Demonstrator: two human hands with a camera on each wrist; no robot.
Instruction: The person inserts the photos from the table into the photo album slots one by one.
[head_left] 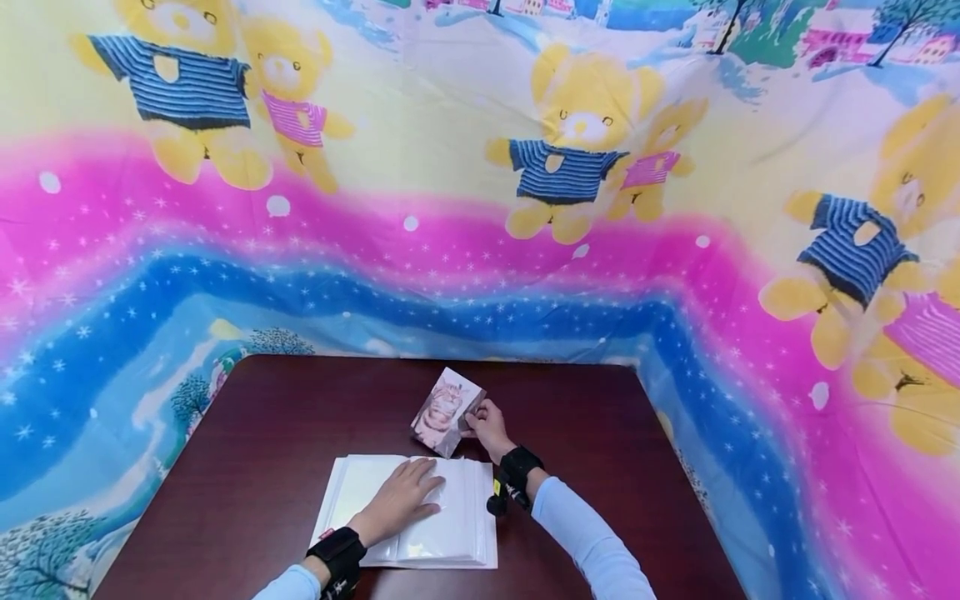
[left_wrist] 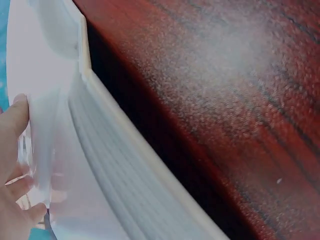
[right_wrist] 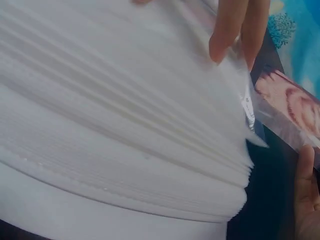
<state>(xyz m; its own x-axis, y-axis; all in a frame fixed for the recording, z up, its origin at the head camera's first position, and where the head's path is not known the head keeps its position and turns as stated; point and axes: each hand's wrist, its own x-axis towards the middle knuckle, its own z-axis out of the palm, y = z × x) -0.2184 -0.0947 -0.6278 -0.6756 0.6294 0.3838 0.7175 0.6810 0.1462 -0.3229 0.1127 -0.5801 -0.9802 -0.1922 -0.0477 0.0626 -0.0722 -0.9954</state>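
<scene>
A photo album [head_left: 442, 533] lies open on the table, its white pages fitted with clear plastic sleeves. My left hand [head_left: 401, 500] rests on the open pages, fingers spread toward the top edge. In the left wrist view its fingers [left_wrist: 15, 117] touch the glossy sleeve. Beyond the album sits a pack of photos [head_left: 446, 408], the top one printed with a pinkish striped animal. At the pack's right side, my right hand [head_left: 491, 429] pinches its edge with curled fingers. The right wrist view shows one finger [right_wrist: 305, 172] at the pack's shiny plastic side.
The dark wooden table [head_left: 300, 408] carries both things. A patterned cloth [head_left: 420, 275] with teddy bears hangs around its back and sides. Each wrist wears a black band [head_left: 337, 557]; a small black device [head_left: 497, 503] hangs by the right one, next to the album's edge.
</scene>
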